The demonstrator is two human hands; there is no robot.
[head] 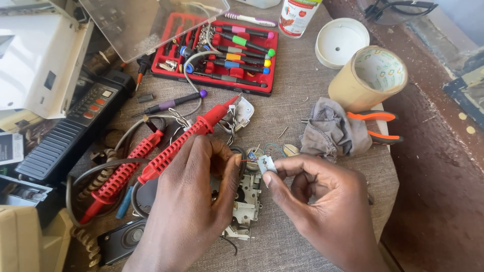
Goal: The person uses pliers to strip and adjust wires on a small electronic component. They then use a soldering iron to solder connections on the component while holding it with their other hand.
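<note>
My left hand [189,201] rests over a grey opened mechanism [247,199] on the cloth-covered table, its fingertips pinching a thin red wire [248,160]. My right hand [322,201] pinches a small pale square part [266,163] at the other end of that wire. Two red meter probes [171,146] lie under and beside my left hand, tips pointing up right. A small round component [252,155] sits just behind the wire.
A red case of coloured screwdrivers [222,50] lies open at the back. A tape roll [370,75], a white lid [342,41], orange-handled pliers [378,126] and a grey rag [330,132] lie to the right. A black telephone unit [70,126] and a coiled cord [88,242] are on the left.
</note>
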